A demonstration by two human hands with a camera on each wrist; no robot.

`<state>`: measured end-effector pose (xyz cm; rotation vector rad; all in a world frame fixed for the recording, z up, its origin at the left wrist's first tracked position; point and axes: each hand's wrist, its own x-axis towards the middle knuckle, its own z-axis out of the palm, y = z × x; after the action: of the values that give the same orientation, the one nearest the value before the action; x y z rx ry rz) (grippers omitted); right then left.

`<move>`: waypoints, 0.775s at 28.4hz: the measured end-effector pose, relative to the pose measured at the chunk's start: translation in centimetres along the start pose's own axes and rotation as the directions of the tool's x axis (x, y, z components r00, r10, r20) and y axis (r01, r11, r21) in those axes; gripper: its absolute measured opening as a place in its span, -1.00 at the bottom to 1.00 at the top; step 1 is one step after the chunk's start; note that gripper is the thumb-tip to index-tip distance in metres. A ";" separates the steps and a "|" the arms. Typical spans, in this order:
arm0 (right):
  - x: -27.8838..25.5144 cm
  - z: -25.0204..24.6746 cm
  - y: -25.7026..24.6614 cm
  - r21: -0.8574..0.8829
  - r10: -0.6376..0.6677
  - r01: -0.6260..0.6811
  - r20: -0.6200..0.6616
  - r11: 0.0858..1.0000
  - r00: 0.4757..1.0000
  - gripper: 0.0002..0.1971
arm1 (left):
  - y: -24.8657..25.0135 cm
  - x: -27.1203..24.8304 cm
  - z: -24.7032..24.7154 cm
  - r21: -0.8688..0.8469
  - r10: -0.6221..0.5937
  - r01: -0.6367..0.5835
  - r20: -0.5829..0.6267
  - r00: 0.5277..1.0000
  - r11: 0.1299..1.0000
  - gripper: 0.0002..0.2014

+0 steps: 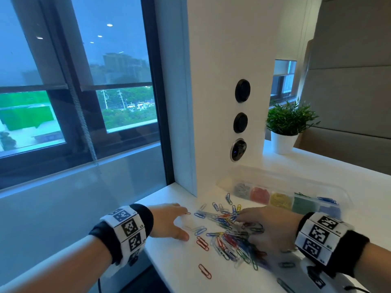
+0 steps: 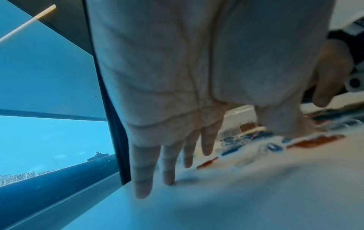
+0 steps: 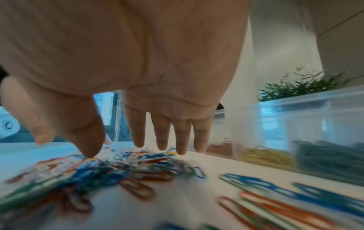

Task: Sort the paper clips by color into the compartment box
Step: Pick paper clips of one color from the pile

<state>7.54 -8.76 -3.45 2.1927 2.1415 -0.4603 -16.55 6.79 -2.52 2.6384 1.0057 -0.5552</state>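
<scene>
the left hand lies flat with fingers spread on the white desk near its window-side edge, its fingertips beside a lone red paper clip and holding nothing; the right hand hovers palm down, fingers straight, over the mixed pile of paper clips. both wrists wear bands printed with black square codes, small lettering unreadable. the clear compartment box sits just behind the pile toward the back edge, holding grey, red, yellow, green and blue clips in separate cells. a potted plant stands further back

Clear plastic compartment box, smooth white counter
</scene>
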 end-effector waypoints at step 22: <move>10.2 -1.5 -5.4 0.057 -0.005 0.009 -0.071 0.998 0.997 -0.79 | 0.5 3.3 -0.5 -0.101 0.091 -0.118 -0.240 0.966 0.988 -0.91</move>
<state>2.50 1.78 -3.51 2.2652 2.1991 -0.4573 -13.82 8.57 -3.44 2.6785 0.9225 -0.1575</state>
